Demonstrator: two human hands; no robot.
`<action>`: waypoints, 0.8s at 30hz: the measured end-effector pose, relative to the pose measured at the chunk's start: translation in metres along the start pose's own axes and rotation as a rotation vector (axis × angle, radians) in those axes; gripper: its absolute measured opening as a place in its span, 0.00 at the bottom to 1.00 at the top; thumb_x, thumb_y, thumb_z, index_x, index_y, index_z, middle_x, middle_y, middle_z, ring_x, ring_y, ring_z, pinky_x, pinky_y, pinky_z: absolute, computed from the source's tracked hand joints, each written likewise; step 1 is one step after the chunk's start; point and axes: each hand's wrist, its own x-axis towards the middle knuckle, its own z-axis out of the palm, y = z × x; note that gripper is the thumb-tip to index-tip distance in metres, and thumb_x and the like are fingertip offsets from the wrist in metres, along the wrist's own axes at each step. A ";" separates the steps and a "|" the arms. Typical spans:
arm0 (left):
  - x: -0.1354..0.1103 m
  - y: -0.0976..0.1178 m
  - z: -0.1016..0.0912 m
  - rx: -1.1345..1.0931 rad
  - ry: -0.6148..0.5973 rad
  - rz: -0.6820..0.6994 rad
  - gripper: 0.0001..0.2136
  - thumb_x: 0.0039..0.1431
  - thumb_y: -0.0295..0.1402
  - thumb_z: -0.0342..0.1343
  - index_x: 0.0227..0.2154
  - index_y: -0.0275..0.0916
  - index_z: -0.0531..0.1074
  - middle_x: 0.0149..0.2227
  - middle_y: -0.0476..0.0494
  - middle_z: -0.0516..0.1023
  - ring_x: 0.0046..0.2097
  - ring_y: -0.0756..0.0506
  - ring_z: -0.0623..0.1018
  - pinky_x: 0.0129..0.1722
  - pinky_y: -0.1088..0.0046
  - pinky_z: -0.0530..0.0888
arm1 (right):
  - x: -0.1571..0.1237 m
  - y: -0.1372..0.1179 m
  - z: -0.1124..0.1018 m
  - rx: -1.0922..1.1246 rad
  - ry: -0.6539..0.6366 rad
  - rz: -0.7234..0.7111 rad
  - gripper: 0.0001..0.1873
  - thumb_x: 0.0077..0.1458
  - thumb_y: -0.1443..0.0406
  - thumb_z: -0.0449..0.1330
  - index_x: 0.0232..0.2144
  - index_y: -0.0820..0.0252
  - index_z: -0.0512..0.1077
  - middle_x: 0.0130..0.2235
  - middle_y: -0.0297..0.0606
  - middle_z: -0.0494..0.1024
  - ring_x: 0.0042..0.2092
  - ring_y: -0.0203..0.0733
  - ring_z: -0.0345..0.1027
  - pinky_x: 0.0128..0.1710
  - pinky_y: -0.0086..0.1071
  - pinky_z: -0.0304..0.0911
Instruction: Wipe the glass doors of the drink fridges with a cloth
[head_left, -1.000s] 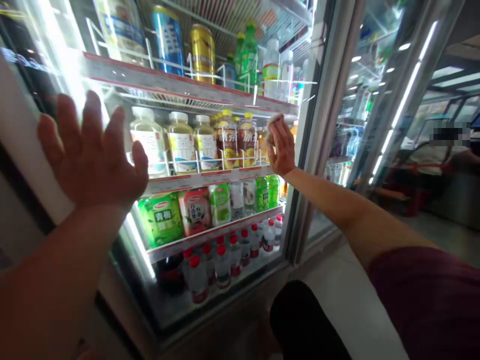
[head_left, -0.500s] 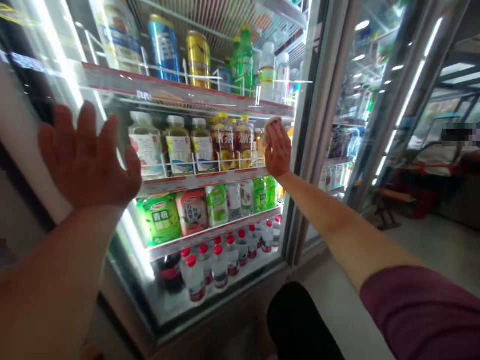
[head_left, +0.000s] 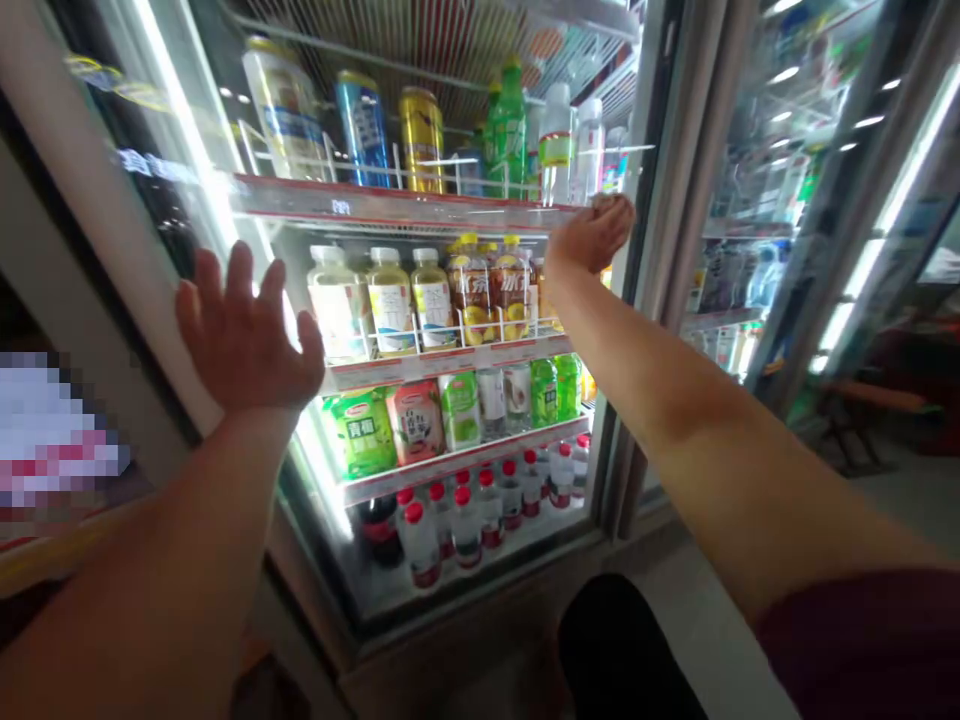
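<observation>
**Pressing a cloth to the cooler glass, high on the right**

Reaching up and forward, the right hand [head_left: 589, 238] sits at the upper right of the glass door [head_left: 195, 170], just beside the metal door frame [head_left: 660, 250]. Its fingers are curled around a small pale cloth [head_left: 609, 202], which shows as a wad at the fingertips, level with the top shelf [head_left: 390, 205]. The wrist is bent back and the forearm runs down to a maroon sleeve [head_left: 862, 640] at the lower right.

The left hand [head_left: 244, 340] is well apart from it, at the left side of the same door. It holds nothing. Its palm faces the glass and all five fingers are spread wide and straight. Whether the palm is flat on the pane or just off it I cannot tell.

Behind the glass, between the two hands, a blue can [head_left: 367, 128], a gold can [head_left: 421, 138] and a green bottle [head_left: 508, 125] stand on the top shelf. Pale tea bottles [head_left: 390, 300] stand one shelf down, green cartons [head_left: 364, 435] below those, and red-capped water bottles [head_left: 465, 515] at the bottom. A dark knee [head_left: 622, 650] shows at the lower edge.
</observation>
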 end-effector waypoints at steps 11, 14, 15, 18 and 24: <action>-0.001 -0.001 0.001 0.043 0.004 0.007 0.32 0.65 0.38 0.50 0.70 0.47 0.50 0.73 0.45 0.48 0.74 0.41 0.44 0.72 0.46 0.46 | -0.012 -0.121 -0.056 -0.159 -0.588 -0.853 0.31 0.64 0.58 0.42 0.68 0.50 0.54 0.71 0.27 0.53 0.74 0.38 0.36 0.74 0.40 0.41; -0.001 -0.001 0.002 0.045 0.006 0.012 0.32 0.65 0.39 0.49 0.70 0.47 0.49 0.73 0.45 0.48 0.74 0.41 0.44 0.72 0.47 0.46 | -0.013 -0.110 -0.052 -0.105 -0.524 -0.732 0.30 0.65 0.59 0.40 0.67 0.53 0.57 0.70 0.31 0.56 0.74 0.40 0.40 0.74 0.43 0.42; -0.001 -0.001 0.002 0.045 0.007 0.009 0.31 0.66 0.39 0.49 0.70 0.47 0.50 0.73 0.45 0.48 0.74 0.41 0.44 0.72 0.47 0.46 | -0.012 -0.103 -0.045 -0.068 -0.438 -0.623 0.30 0.65 0.59 0.39 0.66 0.56 0.59 0.69 0.35 0.58 0.73 0.41 0.42 0.74 0.45 0.43; 0.000 -0.001 0.002 0.045 0.016 0.006 0.31 0.66 0.39 0.49 0.70 0.47 0.51 0.73 0.45 0.49 0.74 0.40 0.45 0.71 0.47 0.47 | -0.007 -0.086 -0.021 0.044 -0.163 -0.294 0.32 0.65 0.62 0.34 0.63 0.69 0.61 0.66 0.49 0.61 0.72 0.49 0.47 0.72 0.56 0.42; -0.001 -0.002 0.003 0.045 0.011 0.006 0.31 0.66 0.39 0.49 0.70 0.46 0.50 0.73 0.45 0.48 0.74 0.41 0.44 0.72 0.48 0.45 | -0.019 -0.102 -0.046 -0.106 -0.366 -0.562 0.30 0.65 0.61 0.40 0.66 0.61 0.59 0.70 0.38 0.57 0.73 0.44 0.42 0.73 0.47 0.43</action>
